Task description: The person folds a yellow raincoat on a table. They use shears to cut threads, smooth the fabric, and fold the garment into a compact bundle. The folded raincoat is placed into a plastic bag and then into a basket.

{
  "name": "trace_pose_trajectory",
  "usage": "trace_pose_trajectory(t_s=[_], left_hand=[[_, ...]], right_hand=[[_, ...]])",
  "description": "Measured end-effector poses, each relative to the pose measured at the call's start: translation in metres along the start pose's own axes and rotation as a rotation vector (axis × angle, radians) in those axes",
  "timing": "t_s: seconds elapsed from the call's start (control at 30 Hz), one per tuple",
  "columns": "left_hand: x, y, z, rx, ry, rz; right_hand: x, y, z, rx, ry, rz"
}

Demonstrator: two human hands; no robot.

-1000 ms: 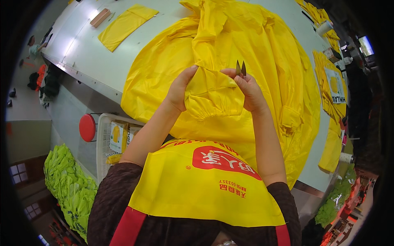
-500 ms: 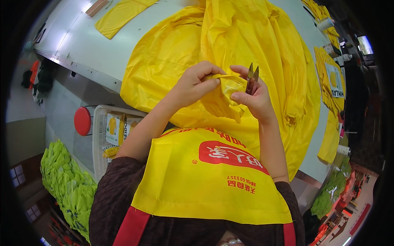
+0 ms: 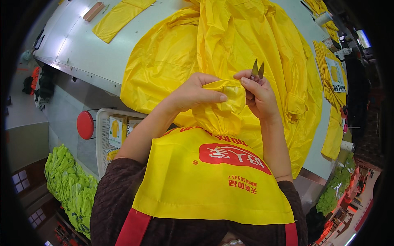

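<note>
A large yellow raincoat (image 3: 238, 45) of thin shiny material lies bunched over the table in front of me. My left hand (image 3: 197, 93) grips the edge of one of its sleeve cuffs (image 3: 232, 98), thumb on top, and the cuff's opening faces up. The gathered sleeve below it hangs towards my apron. Just right of the cuff, my right hand (image 3: 261, 98) is closed around a small pair of thread snips (image 3: 257, 70), their two pointed blades sticking up and away from me, slightly apart. Its thumb and forefinger meet near the cuff's edge; whether they pinch a thread is too small to tell.
Folded yellow garments lie at the table's far left (image 3: 119, 18) and right (image 3: 330, 74). A white basket (image 3: 100, 135) of packaged goods and a red round stool (image 3: 85, 125) stand left of me. Beside them is a green heap (image 3: 69, 184). A white thread spool (image 3: 347, 146) sits right.
The right hand has drawn slightly up and off the cuff, its thumb now near the forefinger. The left hand has shifted its hold, and the cuff's opening is turned up more.
</note>
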State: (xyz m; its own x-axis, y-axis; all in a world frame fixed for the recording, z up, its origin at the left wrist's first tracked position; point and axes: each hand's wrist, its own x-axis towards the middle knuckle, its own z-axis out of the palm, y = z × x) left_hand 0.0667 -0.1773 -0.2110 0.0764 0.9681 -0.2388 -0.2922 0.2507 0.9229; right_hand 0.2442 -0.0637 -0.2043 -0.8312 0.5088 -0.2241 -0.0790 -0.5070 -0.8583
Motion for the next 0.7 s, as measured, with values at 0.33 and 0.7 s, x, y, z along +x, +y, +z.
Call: trace_pose_trajectory(t_s=[0.33, 0.7], left_hand=[[0.004, -0.002, -0.002, -0.307, 0.008, 0.023], [0.014, -0.001, -0.009, -0.084, 0.189, 0.356]], right_hand=[[0.006, -0.001, 0.009, -0.382, 0.084, -0.110], [0.004, 0.028, 0.005, -0.112, -0.162, -0.155]])
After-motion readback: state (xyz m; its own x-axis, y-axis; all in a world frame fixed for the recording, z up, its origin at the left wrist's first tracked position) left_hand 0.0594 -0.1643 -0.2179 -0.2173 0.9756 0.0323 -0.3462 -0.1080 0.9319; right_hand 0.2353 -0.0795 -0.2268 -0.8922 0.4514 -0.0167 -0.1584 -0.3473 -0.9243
